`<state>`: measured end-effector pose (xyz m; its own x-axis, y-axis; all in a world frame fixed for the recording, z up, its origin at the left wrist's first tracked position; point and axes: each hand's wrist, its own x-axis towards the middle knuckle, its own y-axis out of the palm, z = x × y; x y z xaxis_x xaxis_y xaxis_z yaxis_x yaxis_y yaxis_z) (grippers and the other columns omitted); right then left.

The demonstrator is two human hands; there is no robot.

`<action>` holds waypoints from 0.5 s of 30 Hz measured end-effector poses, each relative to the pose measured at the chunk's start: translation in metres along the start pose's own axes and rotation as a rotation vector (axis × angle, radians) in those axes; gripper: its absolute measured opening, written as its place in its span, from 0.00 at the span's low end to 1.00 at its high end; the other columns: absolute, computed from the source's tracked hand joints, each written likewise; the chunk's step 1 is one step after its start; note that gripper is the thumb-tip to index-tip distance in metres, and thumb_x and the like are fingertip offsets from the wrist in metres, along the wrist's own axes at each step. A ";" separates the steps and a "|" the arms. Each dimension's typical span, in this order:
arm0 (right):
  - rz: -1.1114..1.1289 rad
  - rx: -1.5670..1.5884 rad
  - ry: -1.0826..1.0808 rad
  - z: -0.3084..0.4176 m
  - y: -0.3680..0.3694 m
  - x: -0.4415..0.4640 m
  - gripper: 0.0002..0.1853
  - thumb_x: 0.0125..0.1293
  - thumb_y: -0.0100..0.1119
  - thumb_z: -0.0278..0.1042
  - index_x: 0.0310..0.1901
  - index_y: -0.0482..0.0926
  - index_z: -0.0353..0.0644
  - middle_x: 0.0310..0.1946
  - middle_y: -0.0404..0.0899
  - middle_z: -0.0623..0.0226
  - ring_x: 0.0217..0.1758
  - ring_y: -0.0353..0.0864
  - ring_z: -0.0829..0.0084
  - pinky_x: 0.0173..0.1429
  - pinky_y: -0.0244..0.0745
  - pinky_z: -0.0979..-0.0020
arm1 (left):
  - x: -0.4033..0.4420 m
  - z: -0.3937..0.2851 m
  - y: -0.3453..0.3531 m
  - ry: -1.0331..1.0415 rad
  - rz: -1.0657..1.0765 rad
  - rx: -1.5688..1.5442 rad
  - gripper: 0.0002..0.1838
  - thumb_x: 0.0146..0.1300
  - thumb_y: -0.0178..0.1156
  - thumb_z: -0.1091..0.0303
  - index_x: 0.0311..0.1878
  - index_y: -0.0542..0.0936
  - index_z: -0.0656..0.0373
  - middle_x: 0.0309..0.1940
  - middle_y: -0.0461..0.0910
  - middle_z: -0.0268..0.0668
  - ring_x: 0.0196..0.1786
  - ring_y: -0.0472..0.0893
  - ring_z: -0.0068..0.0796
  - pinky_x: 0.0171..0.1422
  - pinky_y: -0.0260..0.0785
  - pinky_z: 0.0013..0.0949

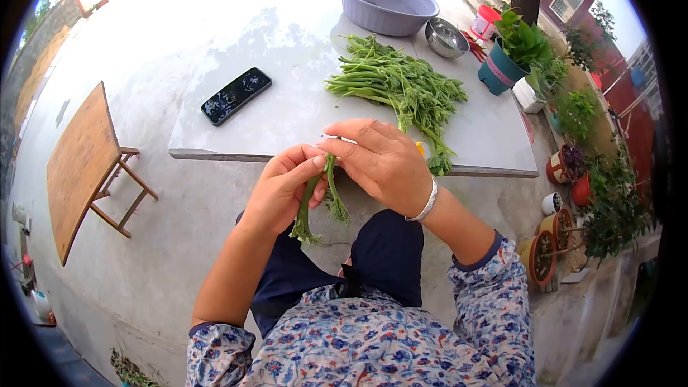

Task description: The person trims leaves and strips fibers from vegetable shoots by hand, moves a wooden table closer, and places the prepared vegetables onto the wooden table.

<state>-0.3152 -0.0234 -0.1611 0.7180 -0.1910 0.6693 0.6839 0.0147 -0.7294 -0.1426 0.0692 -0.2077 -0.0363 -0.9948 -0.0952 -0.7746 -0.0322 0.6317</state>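
Between my hands, just in front of the table's near edge, hangs a leafy green stem (pixel 307 209) with its leaf end pointing down. My left hand (pixel 288 180) is closed around it, thumb and forefinger pinching near the top. The fingers of my right hand (pixel 383 161) meet the stem's upper end from the right; their tips are partly hidden, but they look pinched on it. Beyond my right hand, a heap of similar leafy green stems (pixel 401 82) lies on the pale table (pixel 294 118). A small yellow thing (pixel 420 148) shows behind that hand.
A phone (pixel 236 96) lies on the table's left. At the back stand a purple-grey basin (pixel 388 6) and a metal bowl (pixel 446 37). A potted plant (pixel 504 64) stands at the right edge. A wooden folding table (pixel 86 165) is at left; more flowerpots (pixel 539 254) line the right.
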 end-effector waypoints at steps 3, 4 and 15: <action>-0.128 0.250 0.310 0.006 0.003 -0.001 0.12 0.63 0.59 0.24 0.48 0.80 0.40 0.44 0.81 0.61 0.44 0.83 0.66 0.45 0.77 0.72 | -0.001 -0.002 0.002 0.074 0.007 0.029 0.07 0.69 0.57 0.69 0.44 0.75 0.62 0.29 0.78 0.35 0.27 0.77 0.21 0.27 0.67 0.24; -0.129 0.252 0.305 0.006 0.003 -0.003 0.12 0.63 0.59 0.24 0.48 0.80 0.40 0.44 0.81 0.61 0.44 0.83 0.66 0.45 0.77 0.72 | -0.002 -0.003 0.003 0.079 0.005 0.030 0.07 0.69 0.57 0.69 0.44 0.75 0.62 0.29 0.78 0.35 0.27 0.77 0.21 0.27 0.67 0.24; 0.153 0.869 0.684 0.002 0.014 -0.016 0.11 0.66 0.60 0.32 0.46 0.77 0.35 0.35 0.83 0.63 0.40 0.83 0.76 0.45 0.78 0.74 | 0.003 -0.001 0.012 0.155 -0.091 0.111 0.08 0.69 0.58 0.70 0.47 0.74 0.63 0.32 0.78 0.33 0.27 0.77 0.19 0.28 0.68 0.22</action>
<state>-0.3168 -0.0181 -0.1812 0.7626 -0.6249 0.1671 0.6449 0.7144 -0.2715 -0.1514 0.0653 -0.2003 0.1279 -0.9915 -0.0232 -0.8352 -0.1202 0.5366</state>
